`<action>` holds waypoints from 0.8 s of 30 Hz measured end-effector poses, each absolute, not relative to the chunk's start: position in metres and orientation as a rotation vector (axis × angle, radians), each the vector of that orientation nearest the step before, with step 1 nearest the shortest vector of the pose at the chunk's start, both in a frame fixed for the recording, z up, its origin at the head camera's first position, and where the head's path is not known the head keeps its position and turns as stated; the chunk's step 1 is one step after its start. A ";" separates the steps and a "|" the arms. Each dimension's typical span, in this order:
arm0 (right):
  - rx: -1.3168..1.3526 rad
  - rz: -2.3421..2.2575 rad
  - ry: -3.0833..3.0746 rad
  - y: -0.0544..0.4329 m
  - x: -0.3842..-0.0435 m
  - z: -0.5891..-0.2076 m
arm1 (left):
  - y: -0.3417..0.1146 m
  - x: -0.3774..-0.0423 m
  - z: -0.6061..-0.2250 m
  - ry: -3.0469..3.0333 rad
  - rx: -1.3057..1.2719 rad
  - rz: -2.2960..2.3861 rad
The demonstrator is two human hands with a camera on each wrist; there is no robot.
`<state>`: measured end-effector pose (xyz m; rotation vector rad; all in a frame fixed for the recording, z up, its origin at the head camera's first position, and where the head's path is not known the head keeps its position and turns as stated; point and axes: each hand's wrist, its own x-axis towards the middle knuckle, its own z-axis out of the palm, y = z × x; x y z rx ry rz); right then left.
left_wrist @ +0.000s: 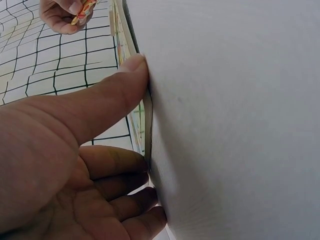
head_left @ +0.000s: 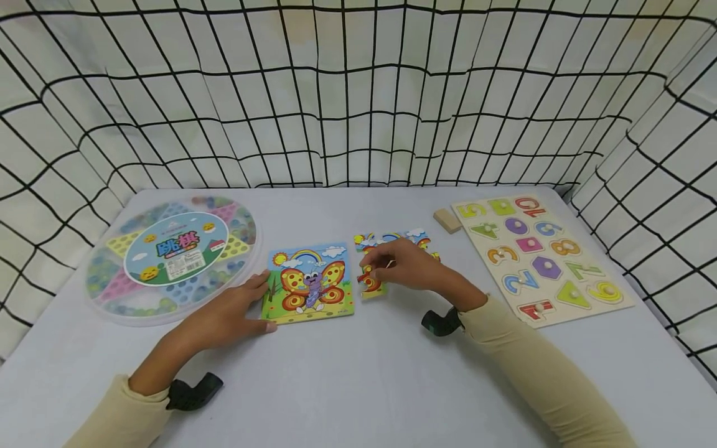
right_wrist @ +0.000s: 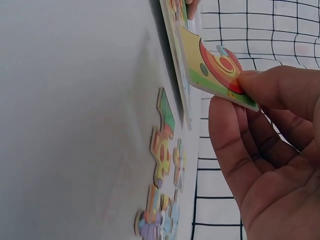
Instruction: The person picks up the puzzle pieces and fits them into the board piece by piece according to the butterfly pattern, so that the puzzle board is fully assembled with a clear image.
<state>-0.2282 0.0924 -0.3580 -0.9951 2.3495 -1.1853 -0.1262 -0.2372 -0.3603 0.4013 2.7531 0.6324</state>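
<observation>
A square butterfly picture board [head_left: 312,280] lies flat in front of the person. My left hand [head_left: 226,320] rests at its left side, thumb [left_wrist: 120,87] and fingertips touching the board's edge, the fingers fairly straight. Just right of the board, my right hand [head_left: 411,264] pinches a jigsaw piece [right_wrist: 215,70] between thumb and fingers, raised above the table. Red, yellow and green markings show on that piece. Loose jigsaw pieces [right_wrist: 161,155] lie on the table beyond and under the right hand, which partly hides them in the head view.
At left sits a round clear-lidded Chinese checkers box [head_left: 114,298] with marbles inside. A wooden number-and-shape peg board [head_left: 521,249] lies at right, a small wooden block [head_left: 447,220] by its corner. Black-grid netting [head_left: 347,93] stands behind the white table [head_left: 336,386].
</observation>
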 end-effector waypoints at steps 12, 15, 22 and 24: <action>-1.011 -1.252 2.248 0.072 -0.225 -0.365 | -0.236 -0.126 -0.359 2.763 0.399 0.625; -1.016 -1.274 2.221 0.064 -0.224 -0.368 | -0.237 -0.125 -0.359 2.765 0.401 0.625; -1.060 -1.264 2.178 0.044 -0.219 -0.373 | -0.238 -0.124 -0.359 2.763 0.395 0.626; -1.040 -1.254 2.214 0.042 -0.218 -0.373 | -0.238 -0.124 -0.359 2.760 0.397 0.628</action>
